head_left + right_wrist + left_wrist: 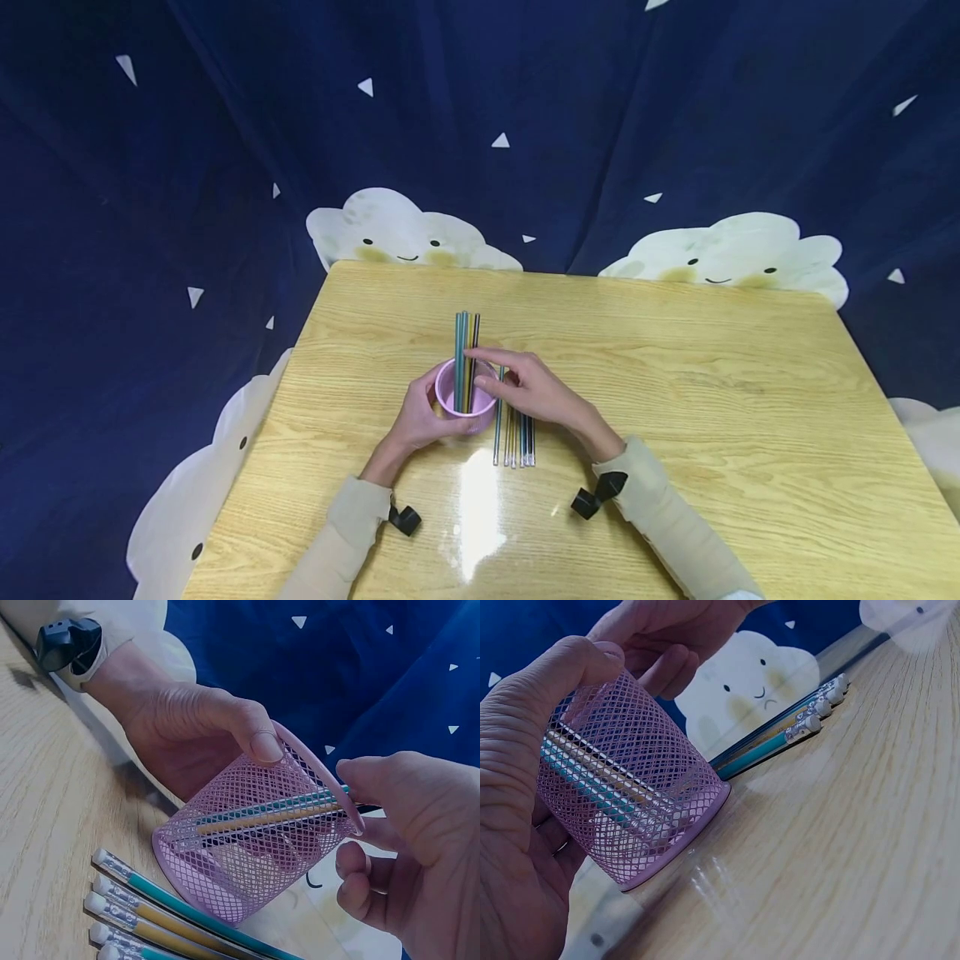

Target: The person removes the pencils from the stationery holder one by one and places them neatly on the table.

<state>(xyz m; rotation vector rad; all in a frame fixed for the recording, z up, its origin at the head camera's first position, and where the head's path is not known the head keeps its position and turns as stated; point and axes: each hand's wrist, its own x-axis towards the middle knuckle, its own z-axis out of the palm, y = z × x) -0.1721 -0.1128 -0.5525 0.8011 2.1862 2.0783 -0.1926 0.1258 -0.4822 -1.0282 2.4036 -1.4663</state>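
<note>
Beige sleeves (682, 529) nearest head camera, reaching in over the wooden surface (712, 375). Left hand (417, 417): grip curled around a pink mesh cup (487, 401), thumb near its rim. Cup contains several upright pencils (460, 362) in teal, yellow and dark colours, eraser ends down. Right hand (538, 388): fingers and thumb at these pencils and the rim; cannot tell whether this grip pinches one. Just right of cup, a row of loose pencils (513, 446) lies flat, eraser ends toward the person. Blue cloth (450, 158) behind.
</note>
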